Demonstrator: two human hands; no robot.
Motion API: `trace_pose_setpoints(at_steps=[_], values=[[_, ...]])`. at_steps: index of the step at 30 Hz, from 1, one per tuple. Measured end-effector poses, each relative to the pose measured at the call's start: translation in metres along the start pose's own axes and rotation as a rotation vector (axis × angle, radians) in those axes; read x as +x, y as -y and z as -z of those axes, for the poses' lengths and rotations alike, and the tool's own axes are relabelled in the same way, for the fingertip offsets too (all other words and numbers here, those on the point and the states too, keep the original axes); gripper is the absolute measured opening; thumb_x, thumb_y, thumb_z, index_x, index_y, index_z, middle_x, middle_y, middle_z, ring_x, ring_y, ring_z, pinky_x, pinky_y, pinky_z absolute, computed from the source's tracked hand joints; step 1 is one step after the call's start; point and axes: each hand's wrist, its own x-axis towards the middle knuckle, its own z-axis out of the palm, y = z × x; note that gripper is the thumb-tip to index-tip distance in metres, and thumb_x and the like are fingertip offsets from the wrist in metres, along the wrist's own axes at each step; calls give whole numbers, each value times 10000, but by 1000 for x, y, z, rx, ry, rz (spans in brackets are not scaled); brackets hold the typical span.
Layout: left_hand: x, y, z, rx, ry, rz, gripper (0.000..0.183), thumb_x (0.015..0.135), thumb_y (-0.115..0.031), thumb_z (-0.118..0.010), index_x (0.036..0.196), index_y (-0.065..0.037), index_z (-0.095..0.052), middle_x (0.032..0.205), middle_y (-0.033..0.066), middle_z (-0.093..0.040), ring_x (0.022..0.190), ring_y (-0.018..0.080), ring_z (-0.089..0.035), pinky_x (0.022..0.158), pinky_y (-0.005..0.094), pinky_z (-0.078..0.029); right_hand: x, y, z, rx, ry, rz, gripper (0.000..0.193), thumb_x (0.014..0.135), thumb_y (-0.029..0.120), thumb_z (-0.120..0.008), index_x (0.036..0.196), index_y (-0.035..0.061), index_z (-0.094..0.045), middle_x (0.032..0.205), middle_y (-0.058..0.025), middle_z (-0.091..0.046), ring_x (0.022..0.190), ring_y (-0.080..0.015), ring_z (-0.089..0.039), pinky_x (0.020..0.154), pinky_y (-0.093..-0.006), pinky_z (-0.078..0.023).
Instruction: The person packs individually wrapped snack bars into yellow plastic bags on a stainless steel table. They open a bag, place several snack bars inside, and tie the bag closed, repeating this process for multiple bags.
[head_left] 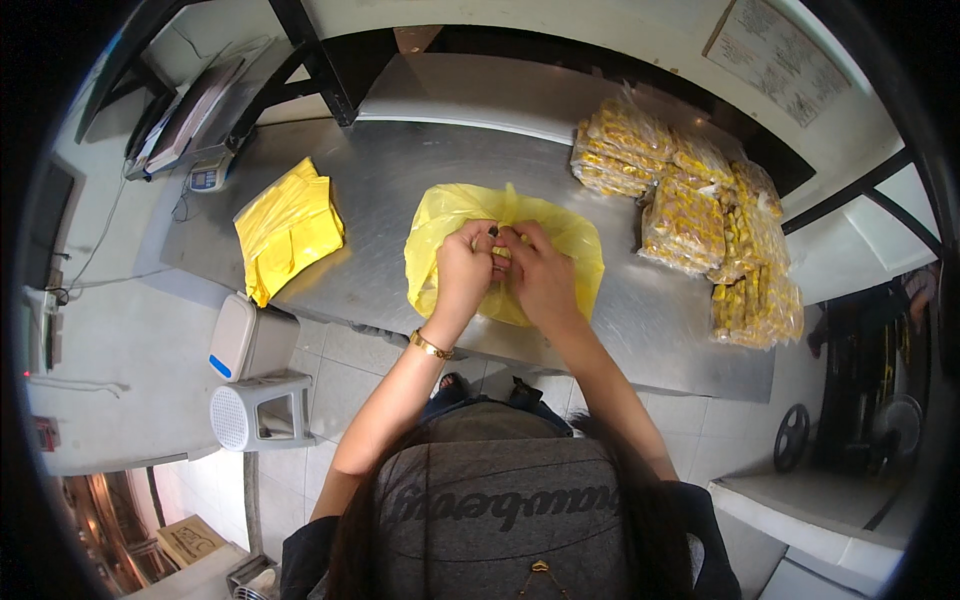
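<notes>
A translucent yellow plastic bag (428, 222) lies on the metal table in front of me, puffed out around both hands. My left hand (468, 262) is closed at the middle of the bag, its fingers curled together. Close beside it, my right hand (540, 270) pinches at the same spot, fingertips almost meeting the left ones. Gathered yellow plastic shows between the fingers, along with a small dark spot that I cannot make out. What the bag contains, if anything, is hidden under the hands.
A stack of flat yellow bags (290, 230) lies at the table's left. Clear packs of yellow-wrapped pieces (690, 220) are piled at the right. A small scale (208, 178) stands at the far left. Below the left edge are a bin (240, 340) and a grey stool (262, 412).
</notes>
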Motion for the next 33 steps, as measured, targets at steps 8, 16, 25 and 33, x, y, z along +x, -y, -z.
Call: trace_pose_setpoints(at_steps=[8, 16, 25, 33], values=[[-4, 7, 4, 541, -82, -399, 130, 826, -37, -635, 936, 7, -688, 818, 97, -618, 621, 171, -594, 545, 279, -465, 14, -14, 8, 16, 89, 79, 249, 747, 25, -561, 987, 46, -624, 952, -85, -574, 756, -279, -631, 623, -376, -531], [-10, 5, 1, 467, -122, -544, 150, 791, 0, -637, 933, 14, -683, 830, 129, -618, 758, 245, -597, 680, 333, -460, 14, -12, 10, 44, 77, 64, 204, 761, 20, -580, 960, 30, -625, 973, -98, -580, 761, -289, -632, 640, -377, -532], [-12, -4, 6, 339, -60, -338, 131, 788, -5, -611, 893, 27, -683, 776, 168, -667, 666, 260, -653, 624, 330, -501, 11, -17, -3, 550, -41, -236, 169, 723, -9, -639, 891, -12, -622, 860, -113, -594, 747, -229, -632, 648, -311, -512], [-13, -3, 5, 426, -63, -387, 127, 777, -62, -678, 876, 16, -665, 715, 85, -655, 561, 131, -586, 533, 277, -451, 14, -32, 6, 576, 50, -174, 187, 745, -34, -597, 931, -38, -572, 932, -131, -581, 756, -265, -618, 688, -332, -503]])
